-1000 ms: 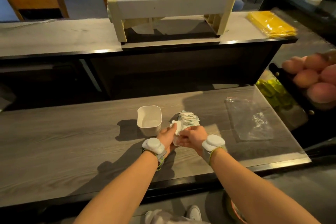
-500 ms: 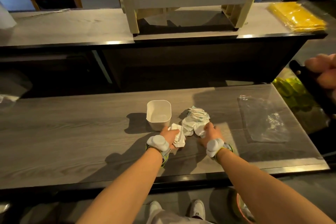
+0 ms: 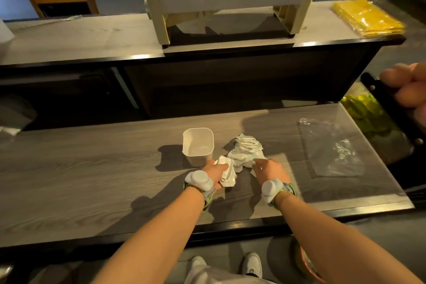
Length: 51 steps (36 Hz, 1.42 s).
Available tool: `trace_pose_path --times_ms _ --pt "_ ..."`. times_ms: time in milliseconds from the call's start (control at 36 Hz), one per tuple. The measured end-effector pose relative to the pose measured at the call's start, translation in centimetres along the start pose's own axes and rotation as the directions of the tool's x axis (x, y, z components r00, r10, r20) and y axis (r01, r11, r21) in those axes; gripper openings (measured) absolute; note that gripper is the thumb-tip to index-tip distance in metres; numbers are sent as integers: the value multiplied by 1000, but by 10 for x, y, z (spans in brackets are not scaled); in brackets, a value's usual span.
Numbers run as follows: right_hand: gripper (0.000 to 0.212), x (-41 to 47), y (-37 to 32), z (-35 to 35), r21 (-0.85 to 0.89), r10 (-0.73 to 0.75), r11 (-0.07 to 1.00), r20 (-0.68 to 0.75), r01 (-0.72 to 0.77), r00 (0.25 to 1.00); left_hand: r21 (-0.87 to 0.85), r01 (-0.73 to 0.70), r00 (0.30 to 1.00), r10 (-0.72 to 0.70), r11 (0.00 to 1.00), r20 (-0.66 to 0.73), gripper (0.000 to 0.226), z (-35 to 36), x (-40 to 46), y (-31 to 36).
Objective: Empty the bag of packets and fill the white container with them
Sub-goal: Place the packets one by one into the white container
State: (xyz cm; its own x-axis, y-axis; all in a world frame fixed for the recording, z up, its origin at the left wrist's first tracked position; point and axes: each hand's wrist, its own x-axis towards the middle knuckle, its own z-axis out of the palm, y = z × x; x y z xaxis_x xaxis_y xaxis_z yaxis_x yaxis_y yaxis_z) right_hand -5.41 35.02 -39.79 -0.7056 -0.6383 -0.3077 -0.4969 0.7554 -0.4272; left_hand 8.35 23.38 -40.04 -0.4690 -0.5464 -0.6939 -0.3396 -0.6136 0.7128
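The white container [image 3: 198, 146] stands upright on the grey counter [image 3: 80, 180], mouth up and, as far as can be seen, with no packets in it yet. It is squarish with rounded corners, so it has no clear long axis.

Just in front of it, the left hand [image 3: 215, 173] is closed around a small bunch of white packets [image 3: 227, 174], whose long sides run roughly toward and away from the person. The filling step looks to be only beginning. The next move probably calls for lifting this bunch over the rim and letting go so the packets drop inside, not onto the counter.

The loose pile of packets [image 3: 245, 152] lies just right of the container, jumbled, pointing every way. The right hand [image 3: 268, 169] rests on its near edge, fingers bent onto a packet; whether it pinches one I cannot tell.

Well to the right, the clear plastic bag [image 3: 332, 147] lies flat and apparently emptied, its long axis running front to back.
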Motion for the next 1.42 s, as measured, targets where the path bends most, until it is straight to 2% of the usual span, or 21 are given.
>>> trace_pose_path --times_ms 83,167,222,306,333,361,417,444,500,583,750,806,917,972,1028,1139,1194,1250,1306,1361,1417 --pt "26 0 -7 -7 167 21 986 -105 -3 994 13 -3 1000 3 1000 -6 29 5 -14 10" --pt "28 1 -24 -19 337 53 942 -120 -9 991 -5 -14 1000 13 1000 -24 20 11 -22 21" --pt "25 0 -37 -30 571 120 820 -103 -40 987 5 -38 999 38 999 -35 24 14 -17 26" --pt "25 -2 -54 -46 826 126 557 17 -84 992 1 -87 994 87 996 -64 61 14 28 20" --pt "26 -3 -59 -51 839 81 535 65 -98 995 3 -92 994 92 996 -52 62 16 24 26" --pt "25 -5 -64 -55 833 21 545 102 -97 995 -28 -114 993 112 993 -43 52 19 8 36" --pt "18 -10 -73 -63 766 -90 642 124 -37 988 -74 -144 990 144 987 -3 27 25 -33 59" --pt "17 -11 -76 -66 723 -130 691 118 5 984 -110 -154 988 156 982 13 28 25 -40 66" --pt "30 -13 -81 -68 684 -177 727 103 59 979 -156 -172 985 173 973 -2 34 22 -39 72" --pt "46 -13 -85 -69 675 -197 732 86 88 977 -139 -197 979 188 970 -80 34 14 -30 78" --pt "53 -11 -97 -64 599 -238 786 70 150 969 -141 -195 981 190 971 -47 25 11 -40 84" --pt "50 -9 -103 -62 580 -212 801 39 151 976 -130 -224 974 217 966 -61 23 8 -37 84" --pt "45 -7 -113 -58 637 -157 766 57 85 986 -15 -270 953 266 963 -144 38 1 -39 93" --pt "36 -8 -121 -57 672 -177 737 89 72 980 -52 -270 948 256 961 -187 48 -3 -34 96" --pt "22 -11 -130 -57 646 -210 757 98 98 973 -126 -234 956 205 964 -208 53 -4 -34 102" --pt "16 -11 -150 -54 641 -253 756 98 134 962 -211 -133 976 92 968 -197 45 -10 -44 117" --pt "14 -9 -157 -54 637 -252 761 109 127 962 -215 -135 975 91 967 -204 53 -17 -42 120" --pt "20 -3 -165 -53 634 -250 765 126 116 960 -255 -207 965 154 945 -214 57 -30 -34 120" --pt "24 0 -167 -52 653 -241 752 149 87 959 -277 -293 949 242 915 -203 43 -36 -31 119" --pt "20 1 -170 -49 657 -259 749 172 85 951 -219 -347 929 303 912 -211 27 -40 -30 119" --pt "21 1 -173 -47 672 -261 738 197 63 945 -118 -385 912 357 915 -203 21 -40 -29 119"
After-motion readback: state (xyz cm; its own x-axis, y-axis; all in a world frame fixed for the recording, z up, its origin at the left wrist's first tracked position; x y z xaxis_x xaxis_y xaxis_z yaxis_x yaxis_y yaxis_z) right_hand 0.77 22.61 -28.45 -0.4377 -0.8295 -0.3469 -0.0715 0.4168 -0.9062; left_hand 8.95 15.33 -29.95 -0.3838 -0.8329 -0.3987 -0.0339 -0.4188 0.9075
